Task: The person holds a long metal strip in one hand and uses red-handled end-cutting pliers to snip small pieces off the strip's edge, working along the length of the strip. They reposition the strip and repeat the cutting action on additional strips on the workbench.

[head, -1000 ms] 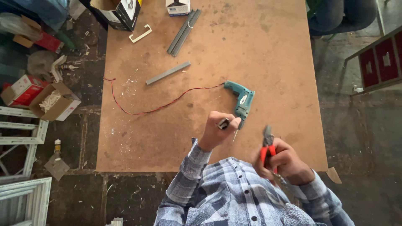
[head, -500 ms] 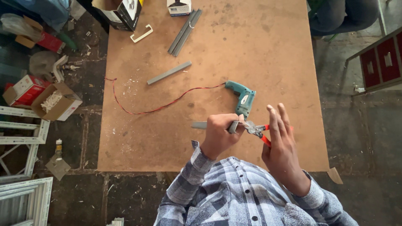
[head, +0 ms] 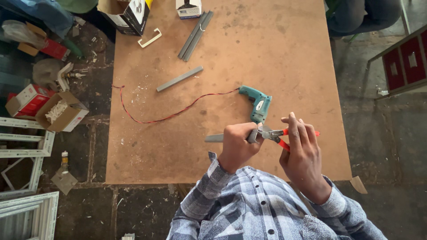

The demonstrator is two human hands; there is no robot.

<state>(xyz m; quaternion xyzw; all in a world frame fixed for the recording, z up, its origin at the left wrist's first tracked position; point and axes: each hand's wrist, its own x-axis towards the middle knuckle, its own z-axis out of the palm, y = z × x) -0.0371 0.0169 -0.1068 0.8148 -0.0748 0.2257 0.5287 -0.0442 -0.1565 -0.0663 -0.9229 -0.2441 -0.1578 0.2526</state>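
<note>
At lower centre, my left hand (head: 236, 144) grips the grey strip (head: 215, 138) closed; my right hand (head: 301, 153) holds the red-handled pliers (head: 276, 134) on its end. Risk: strip twists free, striking the teal drill (head: 258, 104).

A warm brown surface (head: 289, 53), speckled with pale dust, is seen throughout. A teal drill (head: 257, 103) with a black trigger area is laid on it, and a thin red-and-dark twisted cord (head: 178, 113) is trailed from it. Grey is shown by the short bar (head: 179, 79) and by the paired long strips (head: 195, 30). A cream-white bracket (head: 149, 38) is noted near the top. Red-orange handles and dull grey metal are shown by the snips (head: 278, 135). A grey strip (head: 215, 138) is held beside them. The sleeves (head: 209, 195) are patterned in blue, grey and white plaid. The floor (head: 391, 133) is dark grey.
</note>
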